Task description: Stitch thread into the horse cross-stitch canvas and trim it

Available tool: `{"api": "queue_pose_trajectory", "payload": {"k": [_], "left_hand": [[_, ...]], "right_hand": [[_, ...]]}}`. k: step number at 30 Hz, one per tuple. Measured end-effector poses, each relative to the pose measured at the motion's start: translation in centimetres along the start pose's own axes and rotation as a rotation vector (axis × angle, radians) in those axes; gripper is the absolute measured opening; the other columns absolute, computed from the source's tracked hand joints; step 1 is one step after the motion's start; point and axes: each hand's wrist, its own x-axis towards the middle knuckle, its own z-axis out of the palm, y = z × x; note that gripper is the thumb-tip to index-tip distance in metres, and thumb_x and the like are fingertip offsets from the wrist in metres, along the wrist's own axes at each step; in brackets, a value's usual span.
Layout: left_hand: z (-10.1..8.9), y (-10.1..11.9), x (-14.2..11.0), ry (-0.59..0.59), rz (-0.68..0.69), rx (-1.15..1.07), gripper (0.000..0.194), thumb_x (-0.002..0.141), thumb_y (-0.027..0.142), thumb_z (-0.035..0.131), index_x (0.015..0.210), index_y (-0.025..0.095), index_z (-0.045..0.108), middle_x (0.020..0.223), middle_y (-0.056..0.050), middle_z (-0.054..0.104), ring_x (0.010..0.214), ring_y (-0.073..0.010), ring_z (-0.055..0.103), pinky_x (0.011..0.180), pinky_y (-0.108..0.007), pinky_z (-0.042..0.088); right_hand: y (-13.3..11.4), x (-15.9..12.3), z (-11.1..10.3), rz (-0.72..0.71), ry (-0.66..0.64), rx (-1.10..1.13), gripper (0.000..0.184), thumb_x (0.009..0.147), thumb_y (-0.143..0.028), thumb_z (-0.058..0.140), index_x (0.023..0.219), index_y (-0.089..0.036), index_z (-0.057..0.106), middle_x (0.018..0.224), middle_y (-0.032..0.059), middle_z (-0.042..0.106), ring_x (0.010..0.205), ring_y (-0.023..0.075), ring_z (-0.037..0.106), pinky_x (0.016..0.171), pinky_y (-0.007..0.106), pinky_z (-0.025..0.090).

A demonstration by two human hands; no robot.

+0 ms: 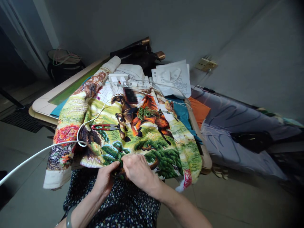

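A cross-stitch cloth (142,144) with horses and green trees lies over the table edge and onto my lap, its left side rolled up. With the thumb on top and the fingers beneath, my left hand (106,177) grips the near edge of the cloth. Right beside it, my right hand (137,170) is closed in a pinch over the green stitching; whatever sits between its fingertips is too small to make out. Red-handled thread snips (104,127) rest on the cloth further up. A tangle of green thread (147,114) lies over the brown horse.
A white cable (42,150) runs from the left across the cloth. Near the back are a white power strip (118,77) with plugs and a printed white bag (172,77). The table (39,104) stands by a wall with a socket (205,64); a bed (219,117) is at right.
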Motion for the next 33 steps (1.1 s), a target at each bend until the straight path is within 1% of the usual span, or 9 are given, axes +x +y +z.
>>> {"api": "queue_pose_trajectory", "payload": {"k": [4,8,10,13,16,18,21,28,33], "left_hand": [[0.0,-0.1,-0.1,0.007,0.082,0.008,0.032,0.04,0.022,0.094,0.067,0.012,0.079,0.069,-0.004,0.076,0.065,-0.0165,0.064,0.068,-0.029,0.054],[0.0,-0.2,-0.1,0.019,0.087,0.003,0.035,0.041,0.021,0.095,0.072,0.012,0.079,0.074,-0.005,0.078,0.071,-0.0186,0.067,0.074,-0.031,0.055],[0.0,-0.1,-0.1,0.018,0.051,-0.001,0.037,0.041,0.022,0.095,0.072,0.011,0.079,0.074,-0.006,0.078,0.071,-0.0187,0.067,0.073,-0.031,0.055],[0.1,0.1,-0.3,0.007,0.005,-0.011,0.036,0.04,0.024,0.095,0.069,0.011,0.078,0.072,-0.006,0.077,0.069,-0.0178,0.065,0.069,-0.029,0.054],[0.2,0.3,-0.4,-0.002,-0.025,-0.019,0.035,0.042,0.024,0.094,0.069,0.011,0.078,0.07,-0.005,0.076,0.067,-0.0173,0.064,0.066,-0.028,0.052],[0.2,0.4,-0.5,-0.012,-0.062,-0.018,0.033,0.044,0.025,0.094,0.069,0.01,0.078,0.068,-0.005,0.076,0.066,-0.0172,0.064,0.065,-0.028,0.051],[0.0,0.4,-0.5,-0.024,-0.103,-0.036,0.03,0.045,0.024,0.094,0.066,0.01,0.077,0.064,-0.004,0.074,0.064,-0.0156,0.063,0.063,-0.027,0.05],[-0.2,0.2,-0.2,-0.015,-0.113,-0.059,0.026,0.046,0.021,0.093,0.063,0.012,0.076,0.064,-0.002,0.074,0.062,-0.0147,0.062,0.063,-0.027,0.05],[-0.2,0.3,-0.3,-0.03,-0.129,-0.062,0.026,0.046,0.021,0.093,0.065,0.012,0.077,0.066,-0.003,0.075,0.065,-0.0153,0.063,0.065,-0.027,0.051]], "right_hand": [[-1.0,0.2,0.4,0.054,-0.023,-0.008,0.023,0.097,-0.01,0.049,0.102,-0.014,0.071,0.092,0.0133,0.076,0.084,0.0255,0.072,0.071,0.032,0.044],[0.0,0.7,0.9,0.064,0.021,0.107,0.021,0.098,-0.013,0.051,0.095,-0.015,0.072,0.087,0.0109,0.076,0.077,0.0224,0.07,0.066,0.029,0.041],[1.0,0.8,1.3,0.049,0.09,0.248,0.017,0.094,-0.011,0.056,0.087,-0.016,0.071,0.08,0.0068,0.074,0.073,0.0188,0.068,0.066,0.027,0.041],[2.5,0.8,2.0,0.0,0.249,0.553,0.016,0.088,-0.007,0.061,0.077,-0.016,0.067,0.073,0.0007,0.069,0.066,0.0131,0.061,0.065,0.023,0.04],[3.4,0.7,2.3,-0.068,0.388,0.832,0.015,0.087,-0.01,0.061,0.074,-0.016,0.064,0.073,-0.0006,0.064,0.066,0.0115,0.057,0.064,0.021,0.042],[3.6,0.7,2.3,-0.119,0.411,0.938,0.014,0.085,-0.011,0.062,0.073,-0.016,0.063,0.076,0.0,0.063,0.068,0.012,0.057,0.064,0.021,0.043],[3.4,0.7,2.1,-0.157,0.39,0.932,0.015,0.081,-0.008,0.063,0.069,-0.016,0.062,0.074,-0.0004,0.061,0.068,0.012,0.056,0.062,0.021,0.042],[2.7,0.8,2.3,-0.128,0.421,0.681,0.02,0.076,0.0,0.063,0.065,-0.016,0.064,0.063,-0.0039,0.056,0.057,0.0087,0.048,0.056,0.021,0.034],[2.9,1.1,2.5,-0.081,0.45,0.68,0.02,0.076,0.0,0.061,0.063,-0.016,0.062,0.062,-0.0046,0.053,0.055,0.0082,0.044,0.055,0.021,0.032]]}}
